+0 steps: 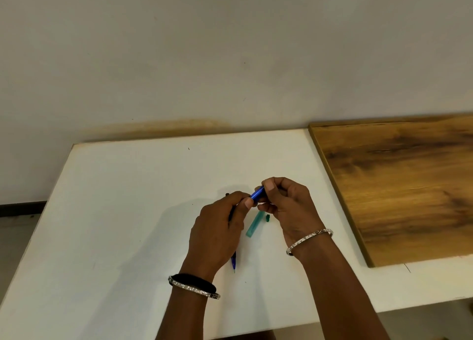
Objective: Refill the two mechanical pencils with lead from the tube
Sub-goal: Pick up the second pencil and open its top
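My left hand (pixel 217 234) and my right hand (pixel 286 206) meet above the white table (pixel 122 211). Between them they hold a blue mechanical pencil (pixel 256 194), of which only a short end shows. My left fingers curl round its barrel and my right thumb and fingers pinch its upper end. A second pencil (pixel 233 261) lies on the table under my left hand, with its blue tip pointing toward me and a dark end showing beyond my knuckles. The teal lead tube (pixel 253 224) lies open on the table below my right hand, its small dark green cap (pixel 268 218) beside it.
A brown wooden board (pixel 399 186) lies on the right part of the table, with its left edge close to my right wrist. A plain wall (pixel 230 58) rises behind the table's far edge. Bangles sit on both wrists.
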`<act>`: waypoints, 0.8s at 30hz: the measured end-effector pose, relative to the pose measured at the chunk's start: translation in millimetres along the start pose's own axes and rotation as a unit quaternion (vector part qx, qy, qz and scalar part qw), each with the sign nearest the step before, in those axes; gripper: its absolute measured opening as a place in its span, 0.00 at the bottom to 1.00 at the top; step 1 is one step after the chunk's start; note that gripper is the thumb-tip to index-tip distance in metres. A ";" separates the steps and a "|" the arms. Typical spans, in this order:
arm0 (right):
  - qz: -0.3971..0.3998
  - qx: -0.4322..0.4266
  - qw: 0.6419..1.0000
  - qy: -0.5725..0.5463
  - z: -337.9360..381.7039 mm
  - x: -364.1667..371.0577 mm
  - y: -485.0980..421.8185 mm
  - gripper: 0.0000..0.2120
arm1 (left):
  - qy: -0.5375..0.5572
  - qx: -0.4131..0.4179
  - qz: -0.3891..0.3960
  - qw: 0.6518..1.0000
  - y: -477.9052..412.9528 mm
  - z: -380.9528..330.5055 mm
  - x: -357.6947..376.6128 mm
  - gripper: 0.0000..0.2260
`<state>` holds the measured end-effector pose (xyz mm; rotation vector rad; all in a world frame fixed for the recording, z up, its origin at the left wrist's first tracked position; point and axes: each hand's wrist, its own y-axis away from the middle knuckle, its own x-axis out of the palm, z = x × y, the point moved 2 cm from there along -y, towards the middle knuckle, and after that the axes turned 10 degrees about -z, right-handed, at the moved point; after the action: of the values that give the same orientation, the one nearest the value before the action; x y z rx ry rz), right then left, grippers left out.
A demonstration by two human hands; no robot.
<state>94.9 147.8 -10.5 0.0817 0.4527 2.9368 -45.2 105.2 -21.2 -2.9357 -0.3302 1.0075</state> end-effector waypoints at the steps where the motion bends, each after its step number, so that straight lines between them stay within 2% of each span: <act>1: 0.002 0.002 1.000 -0.004 0.0 -0.2 0.1 0.07 | 0.000 0.000 -0.001 1.000 -0.1 -0.4 1.1 0.14; 8: 0.004 0.032 0.999 -0.044 -0.6 -0.8 1.2 0.10 | -0.009 -0.009 0.011 1.000 1.6 -1.5 5.5 0.13; 13: -0.040 0.040 0.998 -0.040 -1.7 -14.1 -5.7 0.08 | 0.012 -0.015 0.020 1.000 1.8 0.3 6.1 0.13; 14: -0.057 0.025 0.998 -0.009 -2.4 -17.9 -7.7 0.08 | 0.011 -0.019 0.018 1.000 1.5 0.4 6.4 0.14; 16: -0.098 -0.032 0.987 0.122 -5.4 -24.5 -10.8 0.06 | 0.008 -0.029 0.007 1.000 0.9 0.7 6.5 0.14; 18: -0.129 -0.097 0.955 0.249 -7.8 -28.5 -12.2 0.02 | 0.013 -0.036 -0.009 0.999 0.1 0.8 5.9 0.14; 20: -0.140 -0.136 0.927 0.320 -9.8 -31.1 -12.5 0.03 | 0.021 -0.040 -0.015 0.999 -0.2 0.1 5.6 0.16; 24: -0.129 -0.121 0.894 0.412 -13.9 -31.5 -13.0 0.03 | 0.029 -0.044 -0.014 0.999 -0.5 -1.6 7.1 0.20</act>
<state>126.8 150.4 -28.7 -1.1864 0.1578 2.5911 -38.9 107.2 -24.2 -3.0230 -0.4225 0.9266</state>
